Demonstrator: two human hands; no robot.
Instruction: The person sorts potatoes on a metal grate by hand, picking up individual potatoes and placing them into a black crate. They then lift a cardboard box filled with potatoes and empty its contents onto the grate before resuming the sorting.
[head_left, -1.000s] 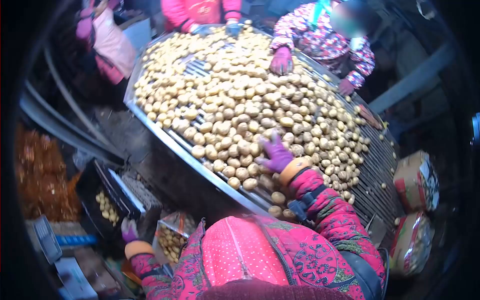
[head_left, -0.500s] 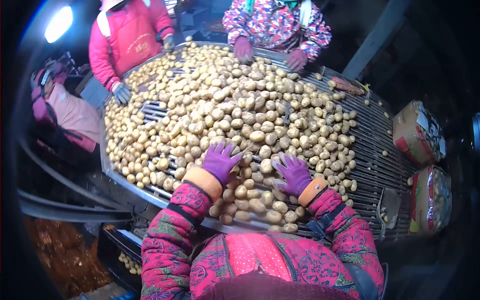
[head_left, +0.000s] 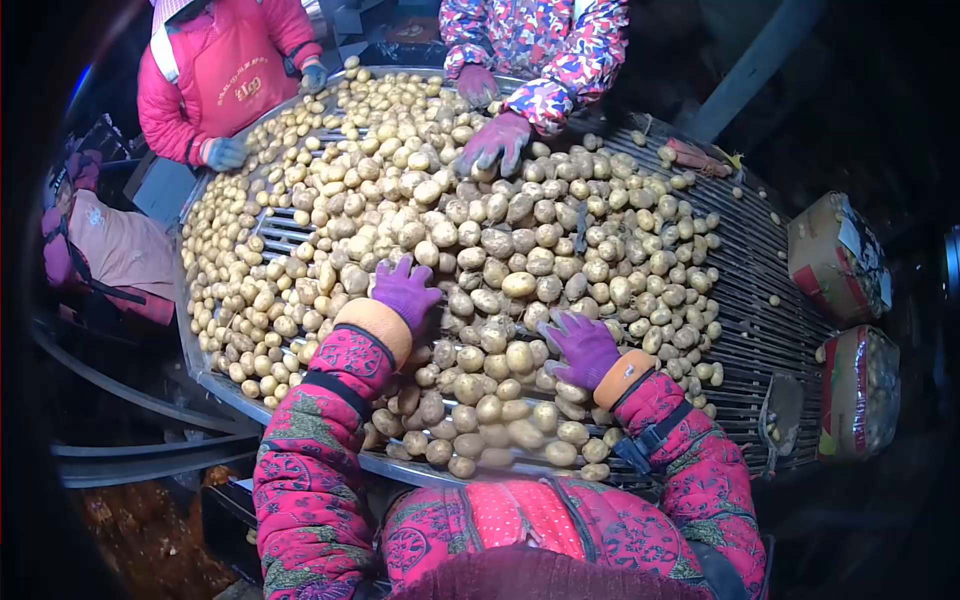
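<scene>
While your left hand [head_left: 405, 290] and right hand [head_left: 582, 345] lie open and flat, gripping nothing, on the potatoes [head_left: 500, 260] heaped over the slatted tabletop [head_left: 760, 330], expect firm, rounded, fairly light tubers that roll easily (dusty skins probably help grip). Cup one around its middle with fingers and thumb.

Potatoes [head_left: 470, 240] lie on the table [head_left: 760, 330]; sacks [head_left: 858, 392] stand right.

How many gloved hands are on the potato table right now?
6: wearer's left hand and right hand near; a co-worker's two opposite; another's two far left. Others may be hidden.
</scene>
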